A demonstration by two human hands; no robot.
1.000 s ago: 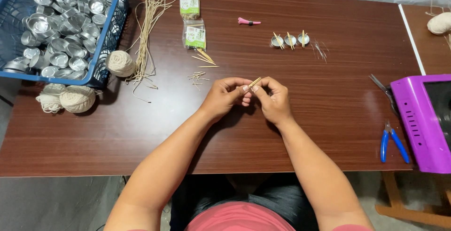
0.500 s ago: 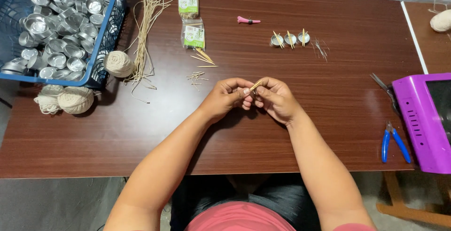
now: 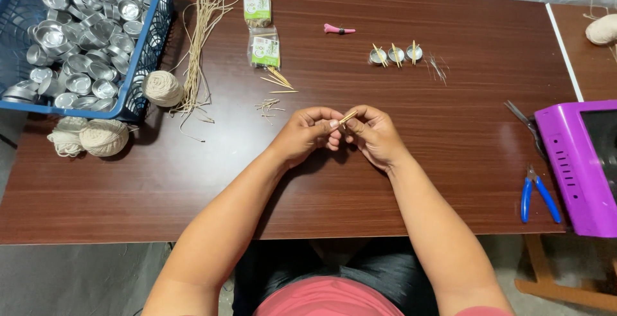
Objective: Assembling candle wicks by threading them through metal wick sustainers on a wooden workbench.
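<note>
Pale wooden stick [image 3: 348,117] sat pinched between left hand [image 3: 310,133] and right hand [image 3: 376,135] above the table [image 3: 450,162]; three cups [image 3: 396,54] looked finished, with many more in the basket [image 3: 151,39].

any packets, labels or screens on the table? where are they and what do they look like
Far packet: top middle of the table, beside the straw strands; small clear bag with a green and white label.
Near packet: just below the first; same clear bag and green label, thin sticks spilling out.
Screen: right edge; dark panel in a purple casing.
</note>
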